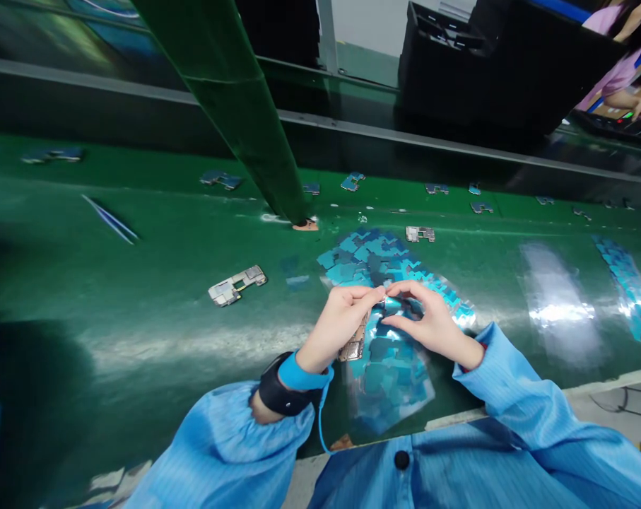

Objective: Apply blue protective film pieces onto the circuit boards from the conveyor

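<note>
My left hand [343, 318] is closed on a metallic circuit board [355, 344], which hangs below its fingers, slanted. Beside it my right hand [426, 318] has its thumb and index finger apart, with a small shiny blue piece [390, 302] between the two hands; whether the right fingertips grip it cannot be made out. Under both hands lie clear sheets covered with blue cut pieces [386, 367]. Another circuit board [237, 285] rests on the green surface to the left, and a smaller one [420, 234] lies beyond the sheets.
Tweezers [109, 220] lie at the left of the green table [155, 297]. A green post [246, 106] slants down to the table. Several boards line the far side. More sheets [630, 290] lie right. A person [617, 63] is at the far right.
</note>
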The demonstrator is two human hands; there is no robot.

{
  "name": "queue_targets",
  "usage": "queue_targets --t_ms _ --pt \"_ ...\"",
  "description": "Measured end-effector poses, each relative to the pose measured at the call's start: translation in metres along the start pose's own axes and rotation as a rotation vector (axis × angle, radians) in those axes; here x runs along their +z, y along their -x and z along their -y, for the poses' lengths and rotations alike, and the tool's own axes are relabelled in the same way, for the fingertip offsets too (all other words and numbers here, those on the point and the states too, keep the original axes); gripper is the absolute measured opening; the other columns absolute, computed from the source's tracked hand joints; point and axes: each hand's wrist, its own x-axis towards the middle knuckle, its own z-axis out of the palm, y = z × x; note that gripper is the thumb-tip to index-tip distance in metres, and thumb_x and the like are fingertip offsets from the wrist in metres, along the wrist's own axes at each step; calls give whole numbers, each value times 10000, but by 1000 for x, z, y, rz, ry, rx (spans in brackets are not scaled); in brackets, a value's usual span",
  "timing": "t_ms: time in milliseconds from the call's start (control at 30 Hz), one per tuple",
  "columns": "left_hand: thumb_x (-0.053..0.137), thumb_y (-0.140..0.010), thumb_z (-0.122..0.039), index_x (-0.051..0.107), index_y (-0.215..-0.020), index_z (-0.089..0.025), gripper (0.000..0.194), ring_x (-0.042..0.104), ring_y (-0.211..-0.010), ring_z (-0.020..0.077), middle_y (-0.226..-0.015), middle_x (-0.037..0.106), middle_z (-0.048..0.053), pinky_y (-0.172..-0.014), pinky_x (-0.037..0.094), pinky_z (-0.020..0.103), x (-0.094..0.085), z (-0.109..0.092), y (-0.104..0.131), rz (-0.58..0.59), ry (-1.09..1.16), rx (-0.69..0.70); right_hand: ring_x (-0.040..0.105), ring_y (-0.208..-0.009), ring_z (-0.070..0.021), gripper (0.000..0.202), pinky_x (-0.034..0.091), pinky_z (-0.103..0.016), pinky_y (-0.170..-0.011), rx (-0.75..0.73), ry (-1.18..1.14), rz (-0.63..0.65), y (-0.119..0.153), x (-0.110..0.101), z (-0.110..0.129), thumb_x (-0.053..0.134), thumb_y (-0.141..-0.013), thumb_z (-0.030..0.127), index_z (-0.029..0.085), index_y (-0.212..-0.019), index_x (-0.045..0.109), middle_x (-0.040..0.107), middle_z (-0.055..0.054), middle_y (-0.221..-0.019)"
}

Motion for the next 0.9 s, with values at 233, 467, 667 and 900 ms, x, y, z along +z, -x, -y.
queue_targets --t_ms 233,467,667,900 --pt "599 -741 -446 671 -607 -160 324 254 -394 82 -370 329 -77 -406 202 227 -1 -4 1 -13 -32 -7 589 -1100 -200 384 476 -374 -964 42 -171 122 -2 -5 3 764 -734 310 226 -1001 501 615 -73 -1130" --pt "558 -735 -495 725 -665 -148 391 271 -378 98 -375 335 -68 -423 194 241 -3 3 -3 -104 -199 0 578 -1123 -196 157 421 -408 -1013 147 -356 70 -6 -24 12 588 -886 330 201 -807 544 636 -93 -1143" --pt "658 -663 -361 632 -479 -213 237 419 -448 162 -417 466 -10 -493 221 265 -8 -2 2 -205 -478 72 616 -959 -177 233 490 -358 -890 231 -611 60 -7 -44 21 640 -844 413 203 -815 545 657 -66 -1007" --pt "567 -792 -410 720 -773 -182 275 221 -426 112 -432 239 -85 -469 224 245 -6 -16 24 -64 -413 215 556 -696 -112 176 488 -264 -698 253 -367 84 -9 -28 21 669 -817 332 178 -773 596 611 2 -746"
